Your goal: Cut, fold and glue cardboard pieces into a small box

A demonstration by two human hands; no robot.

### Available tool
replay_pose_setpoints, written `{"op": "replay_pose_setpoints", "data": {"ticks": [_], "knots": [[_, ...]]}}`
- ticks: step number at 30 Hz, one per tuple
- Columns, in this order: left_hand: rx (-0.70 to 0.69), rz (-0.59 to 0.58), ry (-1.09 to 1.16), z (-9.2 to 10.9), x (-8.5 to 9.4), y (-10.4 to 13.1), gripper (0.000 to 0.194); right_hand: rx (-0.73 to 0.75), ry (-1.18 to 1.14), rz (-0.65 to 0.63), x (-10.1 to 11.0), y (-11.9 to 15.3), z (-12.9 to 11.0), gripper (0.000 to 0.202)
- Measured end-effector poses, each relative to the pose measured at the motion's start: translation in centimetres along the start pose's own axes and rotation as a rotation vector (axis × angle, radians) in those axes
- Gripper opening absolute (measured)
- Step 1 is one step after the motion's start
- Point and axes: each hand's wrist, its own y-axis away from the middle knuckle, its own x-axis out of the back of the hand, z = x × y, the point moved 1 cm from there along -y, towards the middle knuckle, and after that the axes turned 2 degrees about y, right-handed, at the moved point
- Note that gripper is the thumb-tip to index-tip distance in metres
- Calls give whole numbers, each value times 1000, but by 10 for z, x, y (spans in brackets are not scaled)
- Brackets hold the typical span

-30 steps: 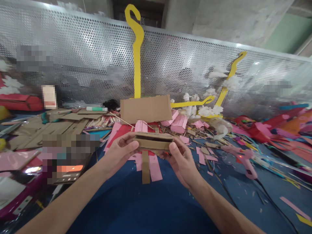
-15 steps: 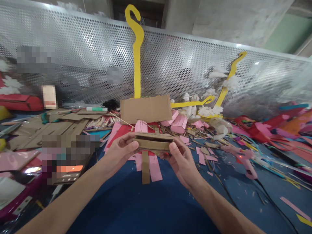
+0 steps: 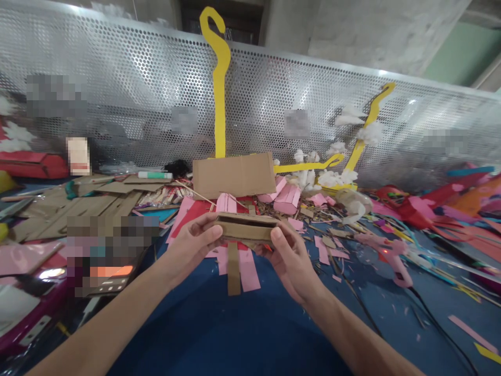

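Between my hands is a small, flat cardboard box (image 3: 246, 231) with a long slot facing me. My left hand (image 3: 198, 237) grips its left end, thumb in front and fingers behind. On the right end, my right hand (image 3: 291, 256) pinches it with the thumb on the front face. The box is held level above the blue table. Beneath it lie a brown cardboard strip (image 3: 234, 269) and pink paper strips (image 3: 250, 269). Behind it, a larger cardboard piece (image 3: 235, 176) leans upright before a tall yellow hook-shaped cutout (image 3: 220, 99).
A pink glue gun (image 3: 391, 256) with a small glowing light lies to the right, its black cord (image 3: 442, 324) trailing forward. Cardboard sheets (image 3: 78, 214) are piled at left beside a glue stick (image 3: 154, 175). A perforated metal panel (image 3: 258, 89) stands along the back.
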Motion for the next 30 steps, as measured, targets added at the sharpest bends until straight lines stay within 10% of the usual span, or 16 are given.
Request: {"op": "replay_pose_setpoints", "data": {"ticks": [8,17,24,30], "knots": [[-79,-81,-94,-7,-10,2,68,-291,-170,41,-3,1,15,48],[-12,7,-56,-14,-18,5,41,-301,-23,-195,-15,13,27,44],[219,30,213,-6,-13,1,32,223,1105,-23,25,-13,-5,16],[268,40,222,-8,-9,2,42,168,1414,-117,70,-26,-13,19]]}}
